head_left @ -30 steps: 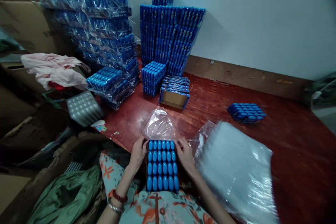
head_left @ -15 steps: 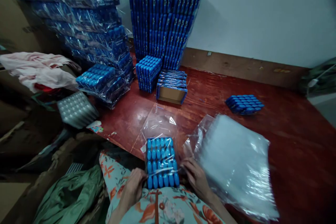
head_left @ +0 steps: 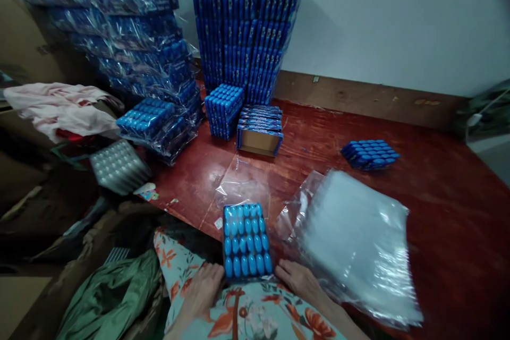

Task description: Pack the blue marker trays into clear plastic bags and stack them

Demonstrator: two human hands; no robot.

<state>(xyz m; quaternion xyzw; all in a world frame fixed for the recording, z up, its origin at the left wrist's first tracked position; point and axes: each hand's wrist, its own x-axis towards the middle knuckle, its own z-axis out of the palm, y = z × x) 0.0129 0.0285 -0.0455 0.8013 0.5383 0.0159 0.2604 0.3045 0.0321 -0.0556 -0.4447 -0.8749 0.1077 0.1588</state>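
Observation:
Near the table's front edge, a pack of rounded blue pieces [head_left: 247, 239] in rows lies inside a clear plastic bag [head_left: 247, 190], whose loose end spreads flat over the wood beyond it. At the pack's lower left corner is my left hand [head_left: 206, 282], its fingers closed at the bag's near edge. My right hand [head_left: 298, 279] is at the lower right corner, with fingers together on the bag's near edge; the fingertips are partly hidden. A stack of clear plastic bags [head_left: 354, 239] lies just right of my right hand.
On the red table [head_left: 314, 138] stand a block of blue packs [head_left: 223, 109], an open blue box [head_left: 260, 141] and another blue pack [head_left: 370, 154]. Tall blue stacks [head_left: 247, 37] and wrapped packs [head_left: 131, 26] rise behind. A grey tray stack [head_left: 119, 166] and green cloth [head_left: 107, 297] are left.
My hands have drawn to the near end of the pack, and the film that was bunched across it now lies smoother. The bag's loose end has flattened.

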